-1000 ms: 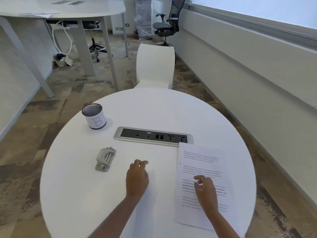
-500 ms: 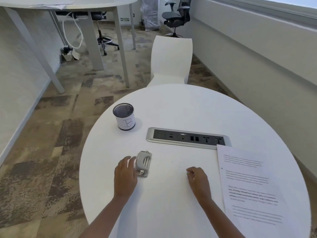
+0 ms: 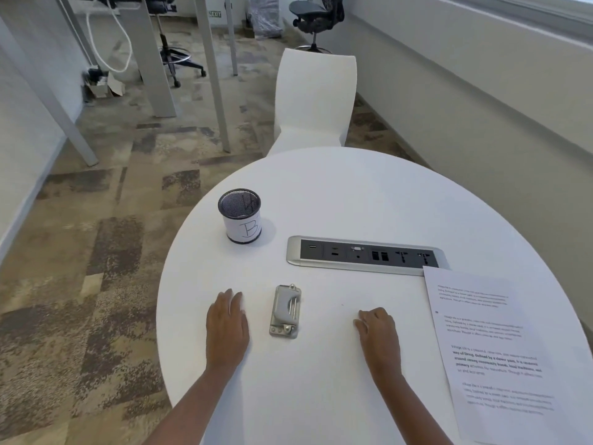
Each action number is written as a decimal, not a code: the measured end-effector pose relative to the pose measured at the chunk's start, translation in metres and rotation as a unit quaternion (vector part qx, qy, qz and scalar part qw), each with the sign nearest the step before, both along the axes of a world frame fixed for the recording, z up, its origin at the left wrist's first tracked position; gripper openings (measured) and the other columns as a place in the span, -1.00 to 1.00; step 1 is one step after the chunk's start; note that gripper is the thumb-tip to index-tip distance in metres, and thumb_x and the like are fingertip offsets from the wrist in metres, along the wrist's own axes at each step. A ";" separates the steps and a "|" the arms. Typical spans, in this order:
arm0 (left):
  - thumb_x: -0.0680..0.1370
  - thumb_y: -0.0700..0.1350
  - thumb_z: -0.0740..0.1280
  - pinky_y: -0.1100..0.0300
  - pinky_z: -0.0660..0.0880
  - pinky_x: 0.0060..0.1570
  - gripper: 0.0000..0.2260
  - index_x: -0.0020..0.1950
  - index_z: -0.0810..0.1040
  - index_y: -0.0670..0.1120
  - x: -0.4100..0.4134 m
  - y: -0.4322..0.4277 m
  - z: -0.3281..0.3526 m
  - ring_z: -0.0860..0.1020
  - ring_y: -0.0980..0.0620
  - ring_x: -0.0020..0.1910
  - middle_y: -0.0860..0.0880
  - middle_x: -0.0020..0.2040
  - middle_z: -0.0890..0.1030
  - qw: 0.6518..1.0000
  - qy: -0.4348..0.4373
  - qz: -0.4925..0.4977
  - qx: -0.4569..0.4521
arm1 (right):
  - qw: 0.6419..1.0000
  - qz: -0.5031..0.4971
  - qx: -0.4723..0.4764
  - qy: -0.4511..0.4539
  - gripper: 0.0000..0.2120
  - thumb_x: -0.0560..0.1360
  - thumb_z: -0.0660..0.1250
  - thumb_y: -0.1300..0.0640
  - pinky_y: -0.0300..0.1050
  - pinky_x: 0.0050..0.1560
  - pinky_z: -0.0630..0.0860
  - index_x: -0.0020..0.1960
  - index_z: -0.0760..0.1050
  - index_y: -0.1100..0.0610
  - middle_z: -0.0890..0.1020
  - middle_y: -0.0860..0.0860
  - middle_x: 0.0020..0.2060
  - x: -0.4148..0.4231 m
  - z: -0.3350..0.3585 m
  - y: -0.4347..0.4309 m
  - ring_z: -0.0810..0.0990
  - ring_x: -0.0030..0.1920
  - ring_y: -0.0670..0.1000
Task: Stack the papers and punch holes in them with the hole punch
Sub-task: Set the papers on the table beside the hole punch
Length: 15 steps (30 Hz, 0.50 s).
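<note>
**Both hands empty, punch between them**

I see the punch lying flat on the table, between the two hands and touched by neither. My left hand rests palm down just left of it, fingers straight and holding nothing. My right hand sits further off on the other side, fingers loosely bent onto the tabletop, also empty. The papers lie at the table's right edge, one corner over the socket strip. A mesh cup marked B stands beyond the punch.
</note>
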<state>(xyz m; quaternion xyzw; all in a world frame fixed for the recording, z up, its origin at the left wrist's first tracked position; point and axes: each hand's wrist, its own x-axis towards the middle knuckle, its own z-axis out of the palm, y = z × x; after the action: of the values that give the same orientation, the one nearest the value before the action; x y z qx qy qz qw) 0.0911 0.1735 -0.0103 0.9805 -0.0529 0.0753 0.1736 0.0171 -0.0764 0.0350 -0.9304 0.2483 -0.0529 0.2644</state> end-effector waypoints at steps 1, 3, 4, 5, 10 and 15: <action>0.54 -0.16 -0.02 -0.06 0.41 0.17 -0.62 0.16 0.51 -0.24 0.001 0.000 0.000 0.48 -0.21 0.18 -0.23 0.14 0.54 1.000 -0.002 -0.001 -0.008 | 1.000 0.005 -0.011 0.000 -0.84 0.51 0.24 0.25 -0.07 -0.19 0.41 -0.01 0.53 0.32 0.54 0.15 -0.07 -0.001 0.000 0.001 0.44 0.00 0.14; 0.51 -0.18 0.00 -0.05 0.40 0.18 -0.63 0.14 0.51 -0.23 0.005 0.000 0.001 0.49 -0.20 0.18 -0.22 0.13 0.54 1.000 -0.007 -0.006 -0.019 | 0.999 0.013 -0.032 0.004 -0.86 0.51 0.23 0.26 -0.03 -0.22 0.44 -0.09 0.52 0.33 0.54 0.14 -0.12 0.000 0.000 0.000 0.45 -0.04 0.15; 0.50 -0.18 0.00 -0.03 0.39 0.19 -0.63 0.13 0.52 -0.23 0.008 0.000 0.002 0.49 -0.20 0.18 -0.21 0.13 0.54 1.000 -0.010 -0.007 -0.022 | 0.999 0.017 -0.038 0.007 -0.86 0.51 0.23 0.27 -0.02 -0.23 0.45 -0.11 0.52 0.33 0.54 0.15 -0.14 0.001 0.001 -0.001 0.46 -0.06 0.16; 0.50 -0.19 0.00 -0.02 0.38 0.20 -0.63 0.13 0.52 -0.23 0.010 0.000 0.003 0.49 -0.19 0.19 -0.21 0.13 0.55 1.000 -0.012 -0.010 -0.025 | 0.999 0.023 -0.044 0.011 -0.86 0.51 0.23 0.27 -0.01 -0.24 0.44 -0.13 0.52 0.32 0.54 0.15 -0.16 0.002 0.001 -0.002 0.48 -0.07 0.17; 0.49 -0.21 0.01 -0.03 0.41 0.16 -0.65 0.10 0.52 -0.23 0.017 -0.002 0.006 0.49 -0.18 0.16 -0.19 0.10 0.54 0.999 -0.022 -0.016 -0.044 | 0.995 0.063 -0.072 0.034 -0.84 0.51 0.20 0.28 -0.04 -0.21 0.42 0.01 0.52 0.27 0.55 0.15 -0.16 0.006 0.007 -0.005 0.49 -0.09 0.16; 0.49 -0.23 0.02 0.05 0.32 0.18 -0.66 0.10 0.52 -0.24 0.016 -0.002 0.005 0.49 -0.18 0.14 -0.20 0.09 0.55 0.998 -0.034 -0.010 -0.044 | 0.990 0.077 -0.094 0.069 -0.87 0.47 0.18 0.32 -0.11 -0.32 0.26 -0.16 0.49 0.32 0.39 0.06 -0.30 0.012 0.005 -0.006 0.36 -0.25 0.07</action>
<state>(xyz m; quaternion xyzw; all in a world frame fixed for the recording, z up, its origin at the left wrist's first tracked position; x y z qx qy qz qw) 0.1076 0.1716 -0.0051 0.9682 -0.0654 0.1088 0.2154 0.0291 -0.0821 0.0397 -0.9689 0.1877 0.0089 0.1609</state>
